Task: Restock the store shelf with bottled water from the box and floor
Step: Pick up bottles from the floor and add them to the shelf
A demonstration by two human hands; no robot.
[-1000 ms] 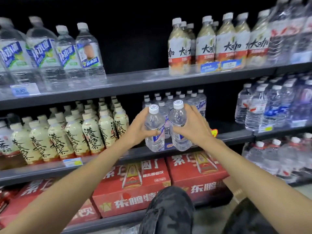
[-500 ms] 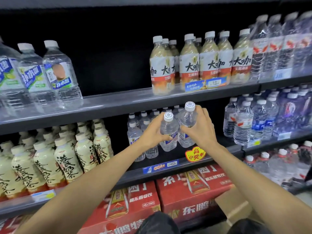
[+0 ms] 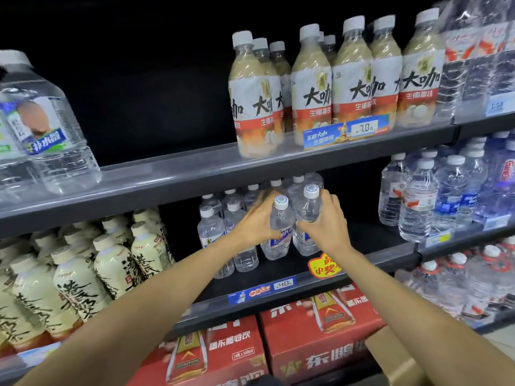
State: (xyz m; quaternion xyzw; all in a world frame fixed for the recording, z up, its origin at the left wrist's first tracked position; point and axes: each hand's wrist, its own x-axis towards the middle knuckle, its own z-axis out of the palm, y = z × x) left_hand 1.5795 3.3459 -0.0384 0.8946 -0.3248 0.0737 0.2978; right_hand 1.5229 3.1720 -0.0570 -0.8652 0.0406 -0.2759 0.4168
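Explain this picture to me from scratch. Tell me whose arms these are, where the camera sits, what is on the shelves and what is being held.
There is no machine here: these are a person's two bare arms. The single picture comes from a wide-angle camera worn on the person's head, looking forward and down at a store shelf, so the edges look bent.

The left hand grips one small water bottle, and the right hand grips a second water bottle beside it. Both bottles are upright over the middle shelf, in front of a group of similar small water bottles.

Left on that shelf stand cream-coloured drink bottles. The shelf above carries coffee drink bottles and, at far left, a large water bottle. Below sit red drink cartons. More bottled water stands at right.
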